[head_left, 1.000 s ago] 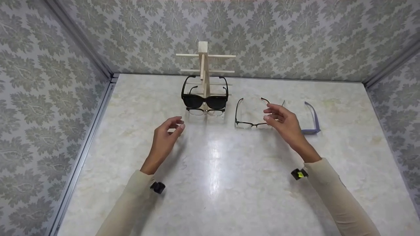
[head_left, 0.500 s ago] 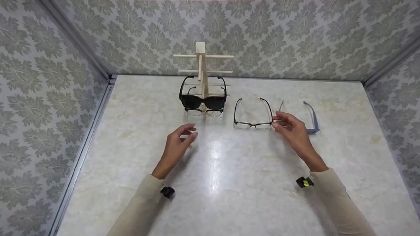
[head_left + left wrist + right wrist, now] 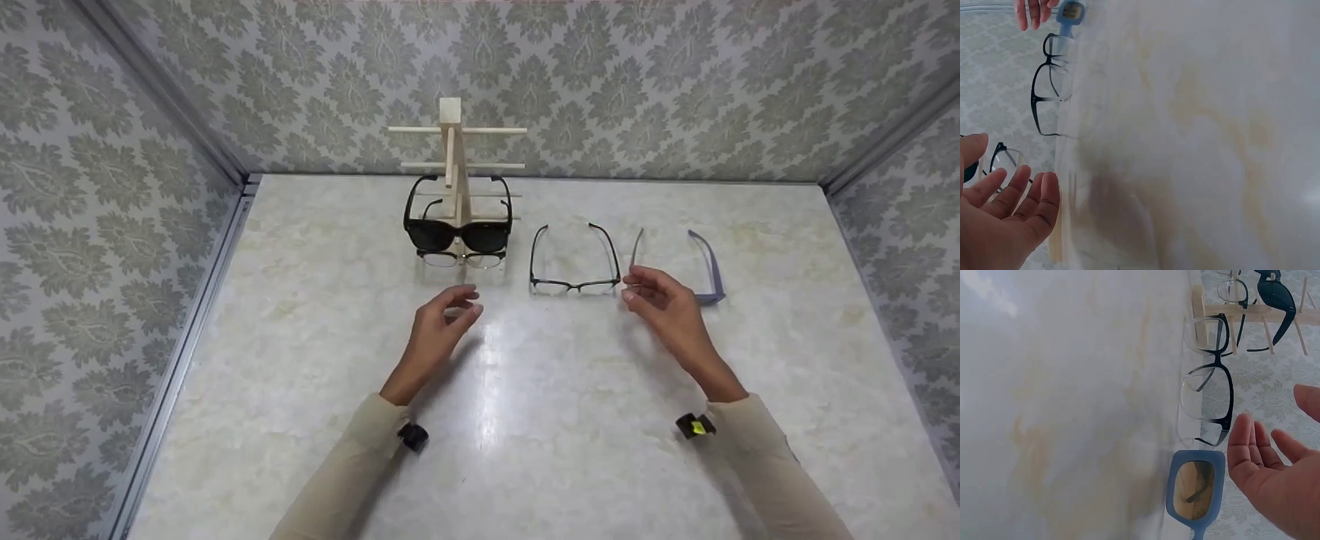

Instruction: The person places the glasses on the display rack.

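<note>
Head view now, and my right hand [image 3: 666, 311] is hovering at the right, covering the near left part of the blue glasses [image 3: 712, 262], which are lying on the counter [image 3: 570, 412] with arms pointing far. Its fingers are curving loosely, the thumb standing apart, gripping nothing; whether a fingertip is touching the frame, I cannot tell. Just to the left, the black-rimmed glasses [image 3: 574, 287] are lying between that hand and the wooden stand [image 3: 460, 176], arms also pointing far. My left hand [image 3: 436, 330] is hanging on the near side of the stand, fingers gently bent, a gap showing before the thumb, and it's gripping nothing either. Up on the stand, black sunglasses [image 3: 484, 238] are sitting above clear-lensed glasses [image 3: 482, 259], fronts facing near. Right wrist view is showing a tinted lens [image 3: 1189, 479] in the blue glasses. Beige sleeves [image 3: 341, 469] are covering my forearms, and a patterned wall [image 3: 525, 67] is rising at the far side.
</note>
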The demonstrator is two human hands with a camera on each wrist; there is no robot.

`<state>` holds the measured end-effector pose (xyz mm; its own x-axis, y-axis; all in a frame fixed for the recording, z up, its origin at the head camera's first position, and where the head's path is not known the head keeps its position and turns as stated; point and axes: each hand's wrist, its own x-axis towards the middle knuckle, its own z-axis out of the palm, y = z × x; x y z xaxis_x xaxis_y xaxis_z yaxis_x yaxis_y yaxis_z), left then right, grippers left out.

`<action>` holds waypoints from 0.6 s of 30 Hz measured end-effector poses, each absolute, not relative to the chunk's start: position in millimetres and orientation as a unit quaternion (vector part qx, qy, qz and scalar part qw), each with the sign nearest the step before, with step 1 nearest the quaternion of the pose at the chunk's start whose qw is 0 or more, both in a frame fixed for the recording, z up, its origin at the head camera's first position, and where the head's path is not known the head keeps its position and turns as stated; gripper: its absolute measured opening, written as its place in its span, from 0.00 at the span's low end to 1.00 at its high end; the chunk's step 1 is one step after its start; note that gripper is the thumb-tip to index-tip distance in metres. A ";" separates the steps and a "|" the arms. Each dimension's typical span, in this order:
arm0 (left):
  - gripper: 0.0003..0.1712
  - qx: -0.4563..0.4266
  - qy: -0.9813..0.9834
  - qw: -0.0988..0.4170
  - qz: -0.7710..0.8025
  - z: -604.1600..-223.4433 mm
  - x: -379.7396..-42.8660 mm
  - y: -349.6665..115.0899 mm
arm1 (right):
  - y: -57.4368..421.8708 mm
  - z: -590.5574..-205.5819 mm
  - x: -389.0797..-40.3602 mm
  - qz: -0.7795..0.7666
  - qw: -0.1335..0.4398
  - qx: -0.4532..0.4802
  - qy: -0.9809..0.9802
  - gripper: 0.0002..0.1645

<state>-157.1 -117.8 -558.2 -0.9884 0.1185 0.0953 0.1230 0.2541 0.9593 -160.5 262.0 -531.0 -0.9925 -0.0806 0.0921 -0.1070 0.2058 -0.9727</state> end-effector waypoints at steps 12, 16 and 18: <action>0.25 -0.114 -0.775 -0.018 -0.621 -561.2 -160.7 -80.1 | 277.4 -525.1 -155.0 0.618 0.045 0.037 -0.784 0.28; 0.25 -0.120 -0.770 -0.031 -0.625 -559.5 -161.1 -67.0 | 288.8 -524.7 -152.5 0.607 0.061 0.029 -0.792 0.27; 0.25 -0.123 -0.769 -0.037 -0.627 -558.8 -161.3 -60.5 | 295.7 -525.3 -150.9 0.602 0.067 0.026 -0.795 0.27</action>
<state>-161.3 -60.5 -558.8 -0.9670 0.2355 0.0977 0.1431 0.1842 0.9724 -150.9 295.7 -525.3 -0.9898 0.0387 0.1373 -0.1216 0.2736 -0.9541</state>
